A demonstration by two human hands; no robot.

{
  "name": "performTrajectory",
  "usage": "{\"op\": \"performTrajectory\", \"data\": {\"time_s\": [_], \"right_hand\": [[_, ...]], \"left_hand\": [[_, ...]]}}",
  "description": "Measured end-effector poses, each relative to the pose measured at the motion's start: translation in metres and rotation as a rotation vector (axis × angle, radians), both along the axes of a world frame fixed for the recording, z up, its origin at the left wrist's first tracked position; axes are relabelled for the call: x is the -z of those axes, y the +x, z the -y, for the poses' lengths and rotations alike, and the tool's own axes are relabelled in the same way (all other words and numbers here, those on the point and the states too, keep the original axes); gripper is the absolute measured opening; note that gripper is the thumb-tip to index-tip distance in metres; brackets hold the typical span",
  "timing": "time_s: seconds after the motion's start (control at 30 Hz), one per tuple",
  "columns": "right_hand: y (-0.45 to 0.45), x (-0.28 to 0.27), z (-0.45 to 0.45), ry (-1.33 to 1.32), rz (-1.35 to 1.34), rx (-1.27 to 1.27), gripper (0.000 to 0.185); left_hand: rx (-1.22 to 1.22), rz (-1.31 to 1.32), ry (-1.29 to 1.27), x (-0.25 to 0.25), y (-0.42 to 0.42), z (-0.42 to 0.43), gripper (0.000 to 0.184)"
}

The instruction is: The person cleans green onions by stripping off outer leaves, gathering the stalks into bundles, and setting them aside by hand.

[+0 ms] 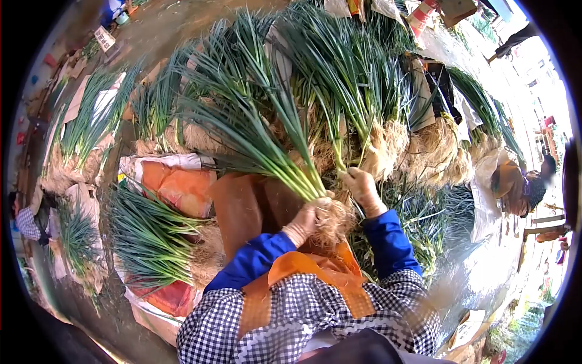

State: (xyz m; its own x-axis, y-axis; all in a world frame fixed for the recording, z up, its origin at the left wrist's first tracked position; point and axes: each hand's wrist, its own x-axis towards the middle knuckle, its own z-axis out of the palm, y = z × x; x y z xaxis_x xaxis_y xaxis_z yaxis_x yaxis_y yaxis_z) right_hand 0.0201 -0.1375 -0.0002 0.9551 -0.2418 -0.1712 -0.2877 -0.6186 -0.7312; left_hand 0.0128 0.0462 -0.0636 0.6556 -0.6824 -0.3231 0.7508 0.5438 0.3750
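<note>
My left hand [305,223] is closed around the lower stalks of a bunch of green onions [294,173]. The leaves fan out up and to the left, and a shaggy tuft of pale roots [334,219] hangs at the hand's right side. Up and to the right of it, my right hand [362,187] has its fingers closed at the base of a separate green onion stalk [337,142], in front of the standing bunches. Its fingertips are partly hidden, and where this stalk's leaves end among the others is unclear.
Large standing bunches of green onions [345,67] with matted roots line the area ahead. A pile [151,233] lies on orange-and-white sacking at left. Loose green leaves [418,218] are heaped at right. Another person [518,182] sits at far right; a checked sleeve [27,223] shows far left.
</note>
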Motion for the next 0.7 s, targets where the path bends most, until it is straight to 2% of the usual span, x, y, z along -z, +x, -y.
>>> {"op": "performTrajectory", "data": {"time_s": [0.07, 0.1, 0.13, 0.2, 0.23, 0.27, 0.33, 0.37, 0.4, 0.43, 0.47, 0.53, 0.6, 0.63, 0.67, 0.7], "right_hand": [[-0.003, -0.002, -0.022, -0.605, 0.048, -0.169, 0.019], [-0.008, -0.017, -0.031, -0.862, 0.107, -0.319, 0.018], [-0.013, -0.015, -0.033, -0.862, 0.105, -0.320, 0.018], [-0.029, -0.012, -0.033, -0.848, 0.000, -0.388, 0.017], [-0.041, -0.015, -0.034, -0.840, 0.076, -0.432, 0.017], [-0.055, 0.002, -0.023, -0.655, 0.289, -0.382, 0.014], [-0.080, -0.030, -0.015, -0.443, 0.557, -0.408, 0.016], [-0.103, 0.011, 0.020, -0.093, 0.450, -0.107, 0.019], [-0.115, 0.008, 0.042, 0.147, 0.342, 0.078, 0.022], [-0.126, 0.005, 0.063, 0.390, 0.272, 0.294, 0.024], [-0.126, -0.046, 0.072, 0.526, 0.217, 0.380, 0.028], [-0.135, 0.002, 0.146, -0.806, -0.934, 0.167, 0.038], [-0.115, -0.002, 0.123, -0.789, -0.677, 0.051, 0.044], [-0.072, -0.032, 0.075, -0.647, -0.574, 0.132, 0.041], [-0.045, -0.049, 0.038, -0.562, -0.359, 0.071, 0.043], [-0.022, -0.038, 0.016, -0.443, -0.112, 0.034, 0.045]], "left_hand": [[-0.004, -0.074, 0.142, 0.020, -0.009, 0.017, 0.024], [-0.083, 0.011, 0.220, 0.016, -0.010, 0.020, 0.021], [-0.043, -0.033, 0.215, 0.006, -0.006, 0.019, 0.022], [-0.071, 0.055, 0.251, -0.008, -0.009, 0.014, 0.021], [-0.080, 0.084, 0.262, -0.009, -0.010, 0.013, 0.020], [-0.136, 0.044, 0.232, -0.002, -0.010, 0.016, 0.019], [-0.223, -0.056, 0.203, 0.010, -0.001, 0.018, 0.017], [-0.247, -0.033, 0.198, 0.031, 0.003, 0.020, 0.018], [-0.263, -0.007, 0.199, 0.054, 0.005, 0.019, 0.019], [-0.174, -0.004, 0.202, 0.060, 0.008, 0.017, 0.018], [-0.170, -0.005, 0.202, 0.063, 0.008, 0.016, 0.018], [-0.194, 0.104, 0.218, 0.064, 0.006, 0.015, 0.020], [-0.224, 0.137, 0.191, 0.032, 0.009, 0.016, 0.020], [-0.228, 0.142, 0.229, 0.029, 0.009, 0.016, 0.020], [-0.223, 0.138, 0.277, 0.030, 0.002, 0.013, 0.020], [-0.210, 0.184, 0.235, 0.050, 0.004, 0.019, 0.018]]}}
